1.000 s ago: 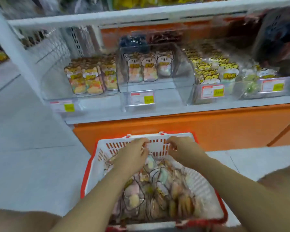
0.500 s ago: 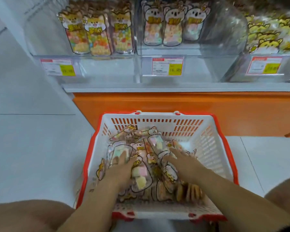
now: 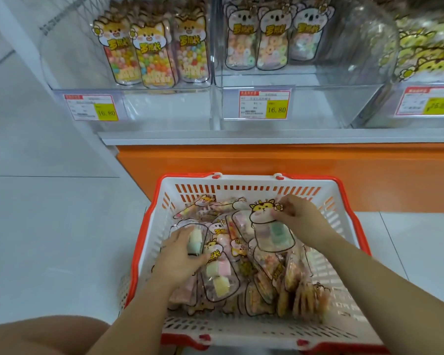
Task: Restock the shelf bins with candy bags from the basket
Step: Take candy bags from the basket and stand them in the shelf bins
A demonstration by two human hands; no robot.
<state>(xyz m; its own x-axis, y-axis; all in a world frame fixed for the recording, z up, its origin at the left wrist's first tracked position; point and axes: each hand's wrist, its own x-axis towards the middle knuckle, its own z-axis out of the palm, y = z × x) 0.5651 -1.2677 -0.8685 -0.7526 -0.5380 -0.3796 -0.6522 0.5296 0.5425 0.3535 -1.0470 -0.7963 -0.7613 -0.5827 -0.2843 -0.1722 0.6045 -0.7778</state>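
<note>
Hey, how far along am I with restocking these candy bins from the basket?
Early, it seems. The left bin and middle bin each hold bags at the back, with bare space in front. In hand: your right hand pinches a yellow-headed bag by its top, and your left hand grips a marshmallow bag. Left: the basket holds a deep pile to shelve.

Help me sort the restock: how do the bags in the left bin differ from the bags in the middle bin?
The left bin's bags have an orange fox header and hold small multicoloured balls. The middle bin's bags have a pale koala header and hold pastel rings. Both sets stand upright, three across in front.
</note>
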